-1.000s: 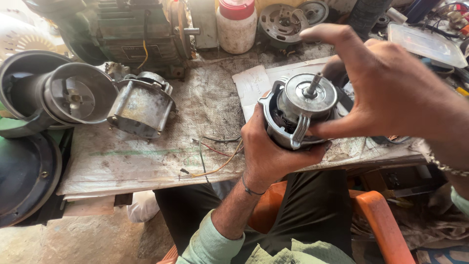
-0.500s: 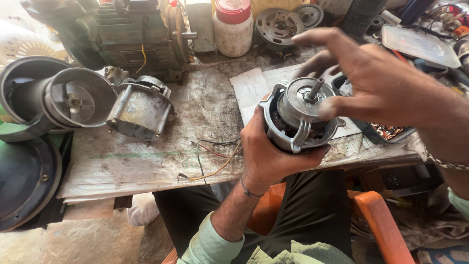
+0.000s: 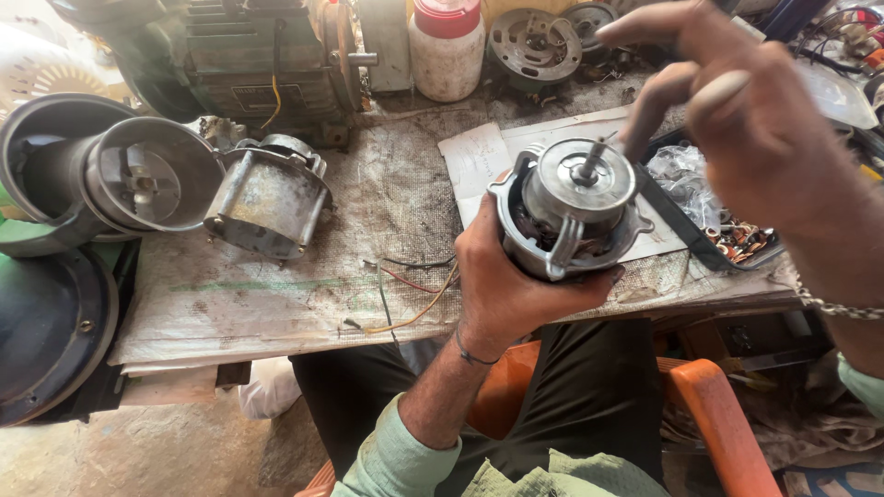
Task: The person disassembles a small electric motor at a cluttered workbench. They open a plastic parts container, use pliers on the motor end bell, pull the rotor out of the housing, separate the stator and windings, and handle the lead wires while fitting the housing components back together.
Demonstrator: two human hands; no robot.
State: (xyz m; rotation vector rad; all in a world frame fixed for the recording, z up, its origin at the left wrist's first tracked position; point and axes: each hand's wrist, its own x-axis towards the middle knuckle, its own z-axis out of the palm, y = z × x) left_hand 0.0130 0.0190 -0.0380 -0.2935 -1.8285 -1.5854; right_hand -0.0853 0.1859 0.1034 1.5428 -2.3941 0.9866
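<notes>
My left hand [image 3: 511, 285] grips a small round grey electric motor [image 3: 571, 207] from below, its shaft pointing up, over the front edge of the worn workbench [image 3: 276, 294]. Thin red, yellow and black wires [image 3: 410, 294] trail from the motor across the bench. My right hand [image 3: 737, 120] hovers just above and to the right of the motor. Its fingers are spread, and one fingertip is close to the shaft. It holds nothing.
A grey metal housing [image 3: 267, 198] lies at left-centre, with round dark casings [image 3: 101, 175] beyond it. A large motor [image 3: 249, 55], a white jar with a red lid [image 3: 447, 46] and a round end plate [image 3: 534, 41] stand at the back. A black tray of small parts [image 3: 727, 230] sits right.
My right hand has lifted off the motor's top and its fingers have spread. My left hand has kept hold of the motor in about the same place.
</notes>
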